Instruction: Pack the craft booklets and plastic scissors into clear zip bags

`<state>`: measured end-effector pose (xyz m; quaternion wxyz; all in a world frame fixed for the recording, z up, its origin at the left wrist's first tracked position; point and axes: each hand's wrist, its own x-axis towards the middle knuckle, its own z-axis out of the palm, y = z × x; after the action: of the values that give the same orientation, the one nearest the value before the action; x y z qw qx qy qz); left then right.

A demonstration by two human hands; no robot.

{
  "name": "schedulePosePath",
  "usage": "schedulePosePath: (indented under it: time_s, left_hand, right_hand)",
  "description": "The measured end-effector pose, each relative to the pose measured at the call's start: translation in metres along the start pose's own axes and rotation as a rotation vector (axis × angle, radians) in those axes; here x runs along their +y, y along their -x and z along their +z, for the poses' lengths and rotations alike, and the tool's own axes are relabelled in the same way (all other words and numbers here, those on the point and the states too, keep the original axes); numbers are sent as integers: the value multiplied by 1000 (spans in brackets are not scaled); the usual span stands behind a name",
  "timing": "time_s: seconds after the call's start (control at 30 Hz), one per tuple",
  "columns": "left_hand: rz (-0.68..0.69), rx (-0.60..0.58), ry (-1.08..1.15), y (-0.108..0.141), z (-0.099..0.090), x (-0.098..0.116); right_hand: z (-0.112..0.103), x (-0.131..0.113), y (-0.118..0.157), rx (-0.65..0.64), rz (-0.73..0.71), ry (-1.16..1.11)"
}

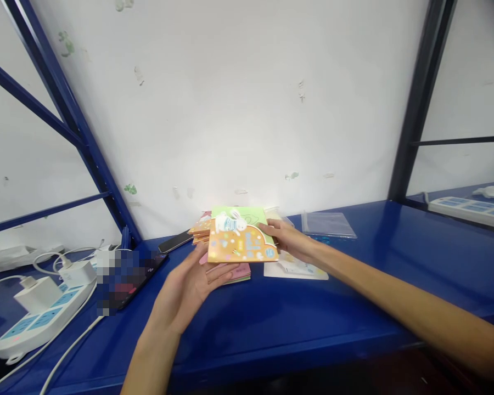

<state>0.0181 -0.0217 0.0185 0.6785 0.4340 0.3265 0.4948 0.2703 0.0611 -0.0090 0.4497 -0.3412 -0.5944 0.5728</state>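
Observation:
A small booklet hangs above the table, with a white rabbit on its orange front and a green sheet showing behind. My right hand grips it by its right edge, thumb on the front. My left hand is open, palm up and fingers spread, just below the booklet's lower left; whether the fingertips touch it I cannot tell. Beneath lies a stack of pink booklets, partly covered by the left fingers. Behind, at the left, more orange booklets are piled, partly hidden.
White printed sheets and a clear plastic bag lie to the right on the blue table. A dark phone and a tablet-like screen are at the left, beside a white power strip with cables.

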Motion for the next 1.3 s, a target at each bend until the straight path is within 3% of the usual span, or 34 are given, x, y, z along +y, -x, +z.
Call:
schedulePosePath:
  time_s: [0.17, 0.43, 0.57, 0.7, 0.9, 0.97, 1.07, 1.2, 1.3]
  left_hand:
    - [65, 111, -290, -3, 3, -12]
    - [57, 110, -246, -1, 8, -14]
    - [-51, 32, -149, 2, 11, -15]
    - [-143, -32, -123, -3, 5, -14]
    - [-199, -11, -155, -6, 2, -17]
    - [-143, 10, -154, -3, 5, -17]
    - [-38, 57, -135, 1, 8, -12]
    - [41, 115, -187, 2, 8, -7]
    - [19, 144, -211, -1, 5, -7]
  right_hand:
    - [5, -5, 7, -103, 9, 96]
    - [1, -14, 9, -184, -6, 65]
    - [-1, -16, 10, -249, 112, -113]
    - [-4, -22, 12, -313, 187, -135]
    - [-7, -22, 13, -319, 303, -146]
    - [-10, -21, 13, -304, 268, -244]
    - [-15, -23, 14, -314, 104, -288]
    - [-9, -29, 19, -384, -1, 59]
    - [1, -31, 21, -317, -53, 212]
